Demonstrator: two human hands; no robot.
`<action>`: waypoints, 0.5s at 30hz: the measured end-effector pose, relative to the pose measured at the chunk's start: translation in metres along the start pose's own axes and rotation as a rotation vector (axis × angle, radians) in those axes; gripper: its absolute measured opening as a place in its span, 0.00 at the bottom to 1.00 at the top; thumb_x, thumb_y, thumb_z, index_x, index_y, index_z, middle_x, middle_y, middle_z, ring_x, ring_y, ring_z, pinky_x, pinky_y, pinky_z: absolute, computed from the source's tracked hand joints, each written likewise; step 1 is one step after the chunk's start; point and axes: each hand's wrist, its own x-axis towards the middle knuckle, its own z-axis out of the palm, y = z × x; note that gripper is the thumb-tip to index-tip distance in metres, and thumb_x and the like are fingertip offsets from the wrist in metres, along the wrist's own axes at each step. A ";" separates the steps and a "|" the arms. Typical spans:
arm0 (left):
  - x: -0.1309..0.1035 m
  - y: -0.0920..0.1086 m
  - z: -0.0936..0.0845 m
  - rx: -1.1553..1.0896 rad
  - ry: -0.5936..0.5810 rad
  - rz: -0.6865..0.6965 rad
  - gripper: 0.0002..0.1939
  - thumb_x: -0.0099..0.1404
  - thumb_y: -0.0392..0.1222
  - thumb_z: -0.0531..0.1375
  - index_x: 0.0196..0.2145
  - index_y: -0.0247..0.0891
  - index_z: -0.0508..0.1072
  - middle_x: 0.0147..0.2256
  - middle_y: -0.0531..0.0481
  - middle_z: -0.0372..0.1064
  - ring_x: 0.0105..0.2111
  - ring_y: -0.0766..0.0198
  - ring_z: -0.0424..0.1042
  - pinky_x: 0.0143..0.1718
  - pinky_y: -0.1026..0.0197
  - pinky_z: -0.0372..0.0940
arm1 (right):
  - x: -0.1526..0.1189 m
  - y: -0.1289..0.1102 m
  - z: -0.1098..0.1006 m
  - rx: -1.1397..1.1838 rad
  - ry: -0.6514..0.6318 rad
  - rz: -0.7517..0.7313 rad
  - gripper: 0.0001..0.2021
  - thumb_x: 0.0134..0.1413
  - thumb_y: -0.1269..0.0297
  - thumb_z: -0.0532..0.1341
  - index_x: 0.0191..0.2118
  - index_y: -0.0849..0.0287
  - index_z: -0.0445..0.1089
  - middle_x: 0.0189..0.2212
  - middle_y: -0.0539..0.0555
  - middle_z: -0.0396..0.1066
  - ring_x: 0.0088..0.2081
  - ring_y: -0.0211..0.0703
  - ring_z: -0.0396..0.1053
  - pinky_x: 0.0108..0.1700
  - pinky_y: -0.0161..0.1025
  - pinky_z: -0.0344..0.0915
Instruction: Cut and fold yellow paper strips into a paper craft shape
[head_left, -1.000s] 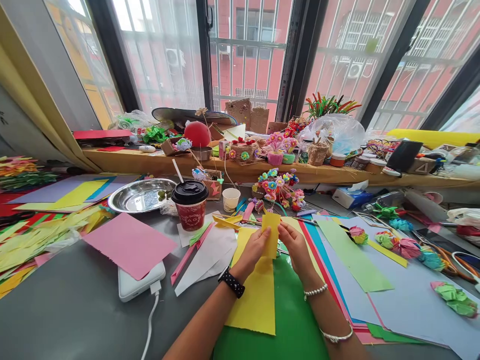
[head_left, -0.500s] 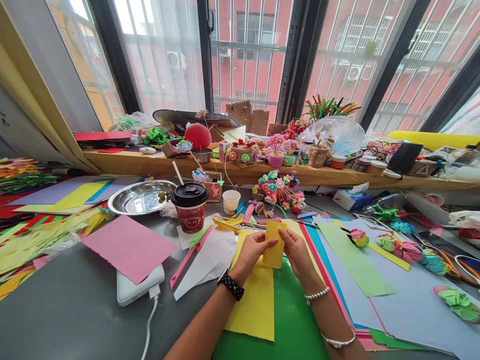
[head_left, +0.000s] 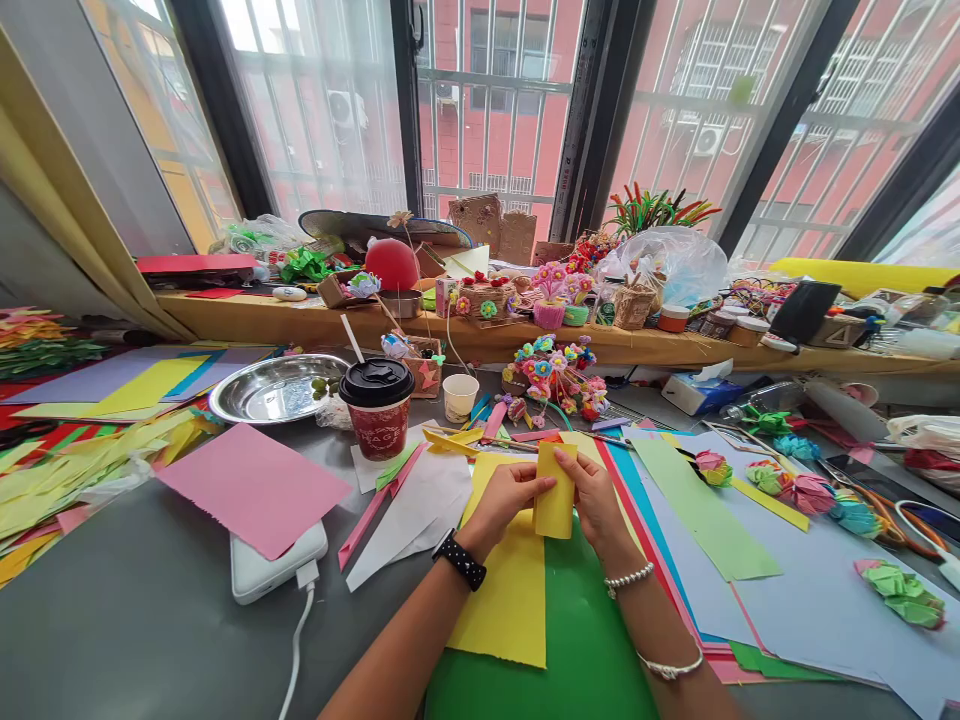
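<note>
Now left hand (head_left: 501,502) and right hand (head_left: 598,503) both pinch yellow piece (head_left: 553,512), lightly curved, near end over green surface (head_left: 581,630).

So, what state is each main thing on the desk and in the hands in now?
Small yellow paper: held up, curved
Left hand: pinching its left edge
Right hand: gripping its right edge
Large yellow sheet: lying flat
Dark red cup: upright, lid on
White paper cup: upright, lidless
White device: cable plugged in, partly covered
Pink sheet: resting on the device
Tissue box: tissue sticking out
</note>
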 end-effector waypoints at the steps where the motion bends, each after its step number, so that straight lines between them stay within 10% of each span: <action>1: 0.000 0.000 0.000 0.000 -0.009 0.003 0.16 0.42 0.42 0.66 0.31 0.33 0.75 0.29 0.47 0.73 0.31 0.59 0.70 0.36 0.59 0.62 | 0.000 0.000 0.000 0.003 0.000 -0.004 0.14 0.35 0.58 0.66 0.29 0.62 0.72 0.24 0.52 0.73 0.24 0.40 0.68 0.24 0.33 0.63; 15: -0.002 0.003 0.003 0.096 0.045 0.022 0.13 0.43 0.45 0.65 0.25 0.32 0.75 0.26 0.49 0.72 0.28 0.60 0.69 0.33 0.60 0.63 | -0.001 0.001 0.001 -0.001 0.029 0.000 0.15 0.33 0.58 0.66 0.29 0.62 0.71 0.23 0.52 0.72 0.24 0.41 0.68 0.24 0.35 0.64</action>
